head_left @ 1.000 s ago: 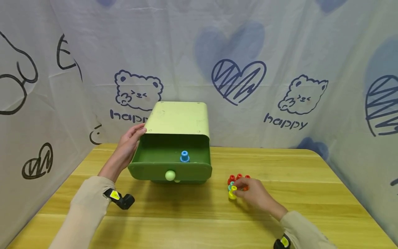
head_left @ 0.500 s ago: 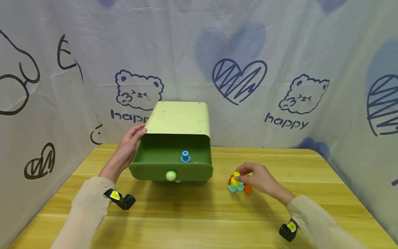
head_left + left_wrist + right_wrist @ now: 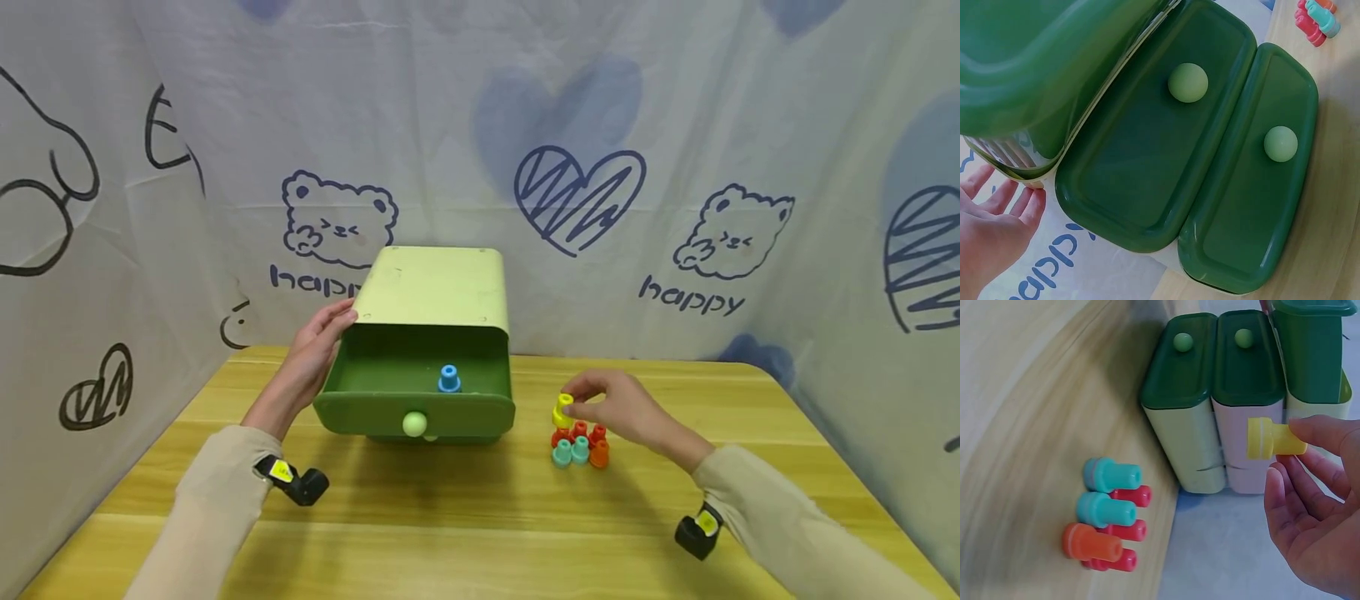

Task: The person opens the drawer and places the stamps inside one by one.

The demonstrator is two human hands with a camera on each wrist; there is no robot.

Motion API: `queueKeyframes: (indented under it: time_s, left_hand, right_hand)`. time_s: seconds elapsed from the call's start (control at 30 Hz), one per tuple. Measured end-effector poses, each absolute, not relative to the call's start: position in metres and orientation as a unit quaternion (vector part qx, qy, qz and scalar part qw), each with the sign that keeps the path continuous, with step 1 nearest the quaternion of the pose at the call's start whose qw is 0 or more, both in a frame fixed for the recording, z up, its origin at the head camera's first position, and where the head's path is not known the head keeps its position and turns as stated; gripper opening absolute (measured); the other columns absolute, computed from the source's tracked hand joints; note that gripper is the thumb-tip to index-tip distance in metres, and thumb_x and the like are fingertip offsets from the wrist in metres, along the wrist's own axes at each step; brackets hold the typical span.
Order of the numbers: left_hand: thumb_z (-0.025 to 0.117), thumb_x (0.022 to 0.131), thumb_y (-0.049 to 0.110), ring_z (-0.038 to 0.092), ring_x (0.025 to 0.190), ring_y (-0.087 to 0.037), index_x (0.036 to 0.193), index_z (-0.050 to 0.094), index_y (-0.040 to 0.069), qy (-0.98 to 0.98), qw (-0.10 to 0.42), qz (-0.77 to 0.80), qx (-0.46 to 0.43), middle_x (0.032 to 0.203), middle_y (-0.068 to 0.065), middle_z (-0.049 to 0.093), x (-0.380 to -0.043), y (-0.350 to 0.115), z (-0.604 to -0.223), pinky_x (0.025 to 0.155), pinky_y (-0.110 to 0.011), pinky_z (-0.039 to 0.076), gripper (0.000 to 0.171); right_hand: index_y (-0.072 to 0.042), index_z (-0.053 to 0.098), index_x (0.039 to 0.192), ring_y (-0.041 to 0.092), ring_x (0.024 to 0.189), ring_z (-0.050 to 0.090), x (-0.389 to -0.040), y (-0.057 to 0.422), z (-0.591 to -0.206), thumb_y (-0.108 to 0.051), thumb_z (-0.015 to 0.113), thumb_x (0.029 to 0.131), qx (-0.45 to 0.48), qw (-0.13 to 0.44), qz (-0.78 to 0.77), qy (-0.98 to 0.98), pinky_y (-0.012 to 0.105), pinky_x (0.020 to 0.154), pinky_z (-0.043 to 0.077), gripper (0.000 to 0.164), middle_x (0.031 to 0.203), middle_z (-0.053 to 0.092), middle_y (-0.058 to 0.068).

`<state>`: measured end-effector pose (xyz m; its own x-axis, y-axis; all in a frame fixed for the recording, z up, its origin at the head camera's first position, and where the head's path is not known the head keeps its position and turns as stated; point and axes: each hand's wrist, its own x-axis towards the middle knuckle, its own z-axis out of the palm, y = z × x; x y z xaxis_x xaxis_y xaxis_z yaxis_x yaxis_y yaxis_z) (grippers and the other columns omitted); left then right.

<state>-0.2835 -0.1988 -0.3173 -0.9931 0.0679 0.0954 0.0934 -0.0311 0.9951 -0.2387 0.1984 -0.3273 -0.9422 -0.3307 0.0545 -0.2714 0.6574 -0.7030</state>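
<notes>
My right hand (image 3: 626, 412) pinches a yellow flanged peg (image 3: 1272, 439) by its narrow end, raised above the table just behind the group of pegs. Two turquoise pegs (image 3: 580, 451), an orange peg (image 3: 599, 455) and three red pegs (image 3: 580, 430) stand upright below it. A small drawer cabinet (image 3: 435, 287) with a pale yellow-green top is to the left. Its green top drawer (image 3: 360, 413) is pulled out, and a blue peg (image 3: 448, 380) stands inside. With fairly straight fingers my left hand (image 3: 303, 362) rests against the cabinet's left side; the left wrist view shows the fingertips at its edge.
Two lower drawers (image 3: 1141, 169) with round pale green knobs (image 3: 1187, 82) are pushed in beneath the top one. The wooden table (image 3: 480, 533) carries everything. A white cloth (image 3: 442, 100) with drawn hearts and bears hangs behind and at both sides.
The yellow peg has gone up off the table and back over the other pegs in my right hand, uncovering the turquoise and orange ones. My left hand stays at the cabinet.
</notes>
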Motion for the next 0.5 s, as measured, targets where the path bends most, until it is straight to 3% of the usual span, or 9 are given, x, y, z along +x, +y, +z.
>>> queueKeyframes:
  time_s: [0.23,0.5]
  left_hand:
    - [0.050,0.101,0.032,0.034,0.131,-0.023,0.152,0.022,0.002,-0.698,0.008,-0.713,-0.058,0.151,-0.017,0.028,-0.285,-0.198,-0.318,0.101,-0.022,0.039,0.066]
    - [0.049,0.101,0.033,0.029,0.136,-0.026,0.152,0.022,0.002,-0.707,0.013,-0.705,-0.059,0.153,-0.017,0.027,-0.284,-0.198,-0.319,0.110,-0.030,0.030,0.066]
  right_hand:
    - [-0.002,0.069,0.105,0.022,0.088,0.058,-0.244,0.197,-0.314,-0.013,0.071,0.088,-0.171,0.040,-0.371,0.912,0.033,0.073,0.054,0.021,0.094,0.065,0.004]
    - [-0.001,0.069,0.105,0.022,0.083,0.058,-0.255,0.194,-0.305,-0.012,0.070,0.088,-0.175,0.066,-0.374,0.908,0.032,0.072,0.055,0.020,0.091,0.064,0.005]
